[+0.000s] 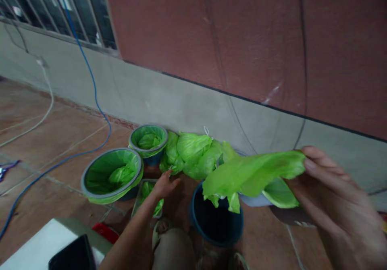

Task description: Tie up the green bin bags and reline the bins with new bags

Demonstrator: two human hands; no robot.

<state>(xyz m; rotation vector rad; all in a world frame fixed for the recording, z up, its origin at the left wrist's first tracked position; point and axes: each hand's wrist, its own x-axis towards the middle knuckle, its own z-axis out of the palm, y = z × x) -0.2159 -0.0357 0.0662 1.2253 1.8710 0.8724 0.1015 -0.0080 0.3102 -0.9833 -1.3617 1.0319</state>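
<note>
My right hand (332, 197), large at the right, pinches the end of a thin, light-green plastic bag (254, 173). The bag hangs stretched out to the left, its lower edge over a dark blue bucket (216, 217) between my feet. Farther left, my left hand (165, 186) reaches forward with its fingers drawn together beside several puffed-up green bags (195, 149) at the wall. A small pale bit shows at its fingertips; what it is I cannot make out. Below that hand stands a shallow tray (137, 199) with green plastic in it.
Two buckets lined with green bags, a larger one (111, 175) and a smaller one (148, 141), stand at the left. A white box (45, 241) with a black phone (72, 256) is at lower left. A blue cable (93, 86) crosses the tiled floor.
</note>
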